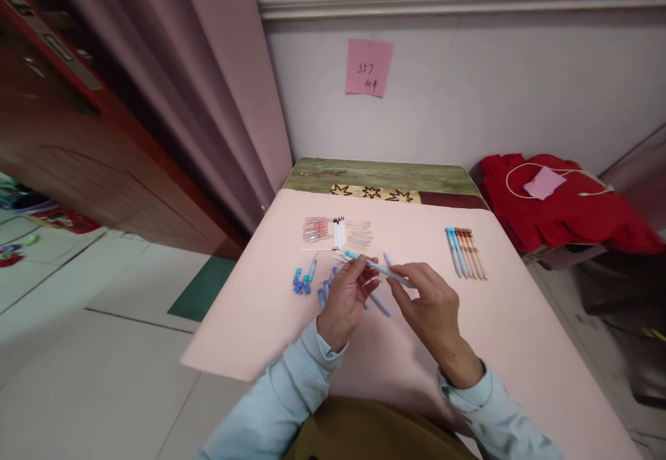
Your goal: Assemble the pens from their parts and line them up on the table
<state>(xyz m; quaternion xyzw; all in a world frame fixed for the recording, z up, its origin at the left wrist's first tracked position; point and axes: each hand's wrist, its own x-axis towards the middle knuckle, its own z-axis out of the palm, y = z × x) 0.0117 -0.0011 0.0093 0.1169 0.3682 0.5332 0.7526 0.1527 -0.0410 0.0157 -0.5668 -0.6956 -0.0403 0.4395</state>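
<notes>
- Two hands of mine shared one pale-blue pen (386, 270), held left of the row of blue and brown pens (465, 253) and a little nearer me; the left hand (344, 302) pinched it near its bright-blue end, the right hand (429, 305) gripped the other between thumb and fingers.
- If those grips pulled out of line, I judged, the slim barrel could twist loose.
- A slip would likely drop it among the loose lavender pieces (380, 304), also left of the row, where similar colours invited a mix-up.
- Small blue parts (302, 282), far left of the row, could scatter if my left sleeve brushed them.
- Thin white sticks (338, 233), less far left of it, might roll if my knuckles caught them.
- Whether my left hand also held the white tips (340, 257), left of the row, I couldn't tell.
</notes>
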